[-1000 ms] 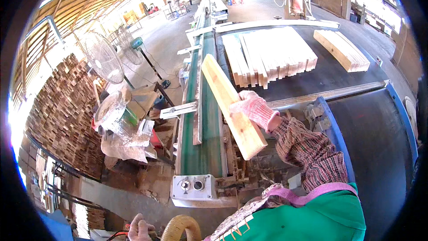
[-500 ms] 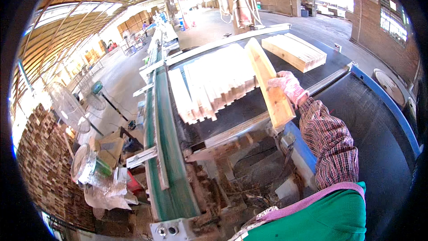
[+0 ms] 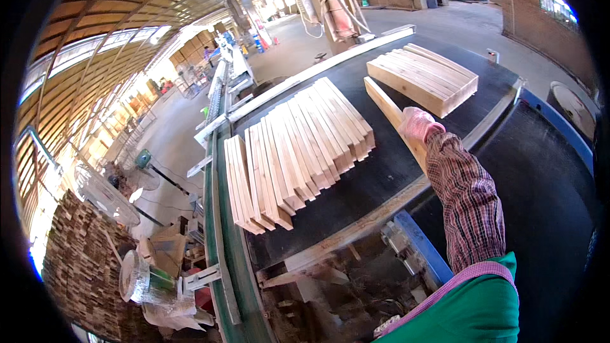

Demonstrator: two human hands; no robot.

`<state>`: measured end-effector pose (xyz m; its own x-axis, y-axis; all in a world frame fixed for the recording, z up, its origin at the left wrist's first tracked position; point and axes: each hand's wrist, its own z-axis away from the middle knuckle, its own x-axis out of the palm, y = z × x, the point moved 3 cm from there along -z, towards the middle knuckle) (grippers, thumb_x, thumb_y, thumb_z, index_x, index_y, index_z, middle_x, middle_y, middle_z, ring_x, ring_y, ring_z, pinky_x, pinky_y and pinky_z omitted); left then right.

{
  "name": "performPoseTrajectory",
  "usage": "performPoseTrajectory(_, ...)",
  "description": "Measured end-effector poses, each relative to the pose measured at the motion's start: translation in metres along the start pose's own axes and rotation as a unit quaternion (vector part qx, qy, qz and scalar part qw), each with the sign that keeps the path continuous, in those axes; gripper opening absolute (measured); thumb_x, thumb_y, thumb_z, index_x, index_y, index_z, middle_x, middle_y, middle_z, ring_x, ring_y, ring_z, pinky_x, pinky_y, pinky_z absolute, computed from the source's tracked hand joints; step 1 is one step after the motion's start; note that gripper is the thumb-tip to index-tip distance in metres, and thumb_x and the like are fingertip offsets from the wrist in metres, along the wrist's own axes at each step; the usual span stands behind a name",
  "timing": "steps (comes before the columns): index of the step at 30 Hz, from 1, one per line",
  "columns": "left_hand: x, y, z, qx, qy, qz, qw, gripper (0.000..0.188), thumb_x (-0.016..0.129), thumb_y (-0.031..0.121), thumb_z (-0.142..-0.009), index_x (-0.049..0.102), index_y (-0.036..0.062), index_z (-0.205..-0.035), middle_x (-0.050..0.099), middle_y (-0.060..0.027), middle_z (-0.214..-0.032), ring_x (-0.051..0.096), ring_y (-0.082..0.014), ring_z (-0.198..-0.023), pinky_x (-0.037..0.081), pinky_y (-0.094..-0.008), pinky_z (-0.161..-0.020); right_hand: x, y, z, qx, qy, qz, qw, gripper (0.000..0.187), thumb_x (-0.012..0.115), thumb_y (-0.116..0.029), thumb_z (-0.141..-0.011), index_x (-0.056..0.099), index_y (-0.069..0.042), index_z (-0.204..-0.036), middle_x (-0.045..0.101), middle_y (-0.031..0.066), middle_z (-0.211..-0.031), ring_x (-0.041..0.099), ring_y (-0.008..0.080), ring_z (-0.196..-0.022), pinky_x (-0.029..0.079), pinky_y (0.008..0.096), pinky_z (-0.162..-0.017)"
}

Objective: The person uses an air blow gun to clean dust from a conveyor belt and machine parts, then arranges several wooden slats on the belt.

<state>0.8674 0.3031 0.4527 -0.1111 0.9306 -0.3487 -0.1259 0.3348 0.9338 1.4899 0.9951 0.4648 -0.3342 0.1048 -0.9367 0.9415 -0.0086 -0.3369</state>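
My right hand (image 3: 420, 124), in a pink-and-white knit glove, is closed around a pale wooden board (image 3: 385, 103). The board stands on its narrow edge above the black belt table, and my sleeve hides its near end. Just beyond it lies a tight bundle of boards (image 3: 424, 76) set side by side. To the left, several more boards (image 3: 298, 146) stand in a loose, uneven row across the black belt (image 3: 381, 181). My left hand does not show in the picture.
A narrow green conveyor (image 3: 244, 279) with a metal guide rail runs along the left. A blue-framed machine edge (image 3: 422, 248) lies below my arm. Stacked wood (image 3: 82, 273), a wrapped bucket (image 3: 136, 276) and standing fans (image 3: 101, 190) are at the far left.
My right hand has swung the board rightward, away from the loose row and alongside the tight bundle. The view has tilted, showing more of the row's near ends.
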Motion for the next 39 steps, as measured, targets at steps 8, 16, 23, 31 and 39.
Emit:
performPoseTrajectory(8,0.029,0.051,0.018,0.060,0.031,-0.026,0.997,0.030,0.059,0.015,-0.095,0.065,0.0048,-0.123,0.067,-0.0101,-0.095,0.063,-0.0172,-0.077,0.051,-0.0288,-0.066,0.018,-0.055,-0.088,-0.077,-0.039,0.001,0.996,0.040,0.070,-0.033,-0.073,0.073,-0.003,-0.100,0.070,0.0199,-0.106,0.068,0.0338,-0.100,0.055,0.0423,-0.086)
performPoseTrajectory(16,0.051,0.076,0.023,0.091,0.024,-0.047,0.994,0.031,0.058,0.013,-0.095,0.064,0.0026,-0.125,0.067,-0.0113,-0.098,0.064,-0.0171,-0.078,0.052,-0.0289,-0.067,0.062,-0.038,-0.023,-0.053,-0.157,-0.105,0.981,0.056,0.068,-0.037,-0.077,0.059,0.001,-0.116,0.066,0.0251,-0.112,0.064,0.0388,-0.107,0.051,0.0437,-0.089)
performPoseTrajectory(23,0.057,0.148,0.025,0.194,0.029,-0.071,0.978,0.032,0.056,0.011,-0.096,0.062,0.0008,-0.126,0.067,-0.0124,-0.101,0.064,-0.0170,-0.079,0.053,-0.0290,-0.068,0.082,-0.022,-0.066,-0.073,-0.146,-0.127,0.978,0.039,0.067,-0.025,-0.073,0.065,0.002,-0.102,0.070,0.0220,-0.099,0.068,0.0365,-0.098,0.055,0.0445,-0.080)
performPoseTrajectory(31,0.069,0.312,0.074,0.457,0.019,-0.071,0.886,0.033,0.055,0.009,-0.097,0.061,-0.0013,-0.128,0.067,-0.0136,-0.104,0.065,-0.0169,-0.080,0.054,-0.0291,-0.069,0.068,-0.031,-0.049,-0.177,-0.209,-0.135,0.952,0.088,0.079,-0.052,-0.067,0.049,-0.008,-0.136,0.068,0.0170,-0.114,0.064,0.0312,-0.111,0.049,0.0396,-0.092)
performPoseTrajectory(39,0.243,0.311,0.296,0.609,-0.404,-0.117,0.673,0.036,0.054,0.008,-0.095,0.059,-0.0026,-0.129,0.067,-0.0137,-0.107,0.065,-0.0150,-0.081,0.055,-0.0276,-0.071,0.015,0.064,-0.009,-0.083,-0.084,-0.087,0.989,0.075,0.061,-0.057,-0.082,0.055,-0.005,-0.136,0.056,0.0199,-0.137,0.051,0.0336,-0.129,0.041,0.0402,-0.106)
